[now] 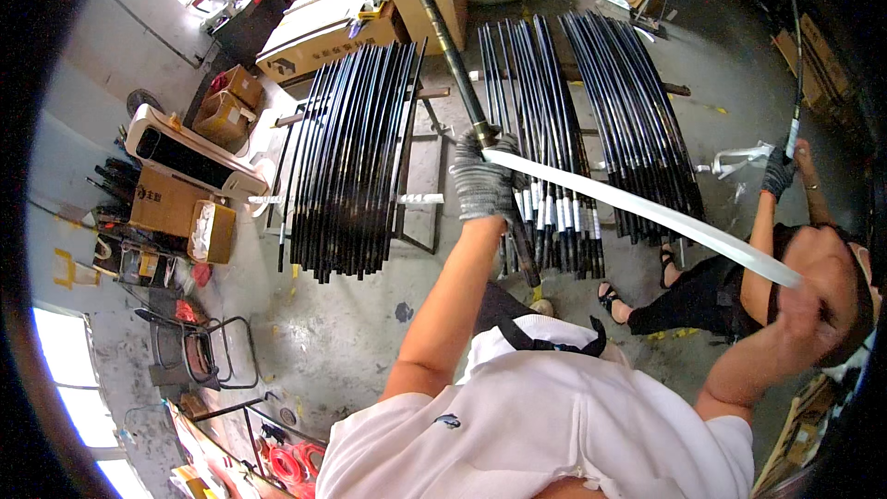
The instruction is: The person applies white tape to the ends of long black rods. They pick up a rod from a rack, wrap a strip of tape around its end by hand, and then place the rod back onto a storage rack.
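Note:
My left hand [484, 180], in a grey knit glove, is closed around a long dark rod [443, 32] that slants up to the far side and down towards my waist. From the rod at that hand, a long white strip [637, 203] stretches out to the right. Its far end is at my bare right hand [800, 312], whose fingers look closed on it, though slightly blurred. Just beyond the left hand, a middle group of dark rods [545, 120] lies on a rack, several with white bands near their near ends.
More rods lie at left [351, 157] and right [637, 129] on metal stands. A co-worker [813, 268] at the right holds a thin rod [796, 55] upright. Cartons [323, 32] stand at the back; a chair [208, 351] and a white appliance [189, 157] are at left.

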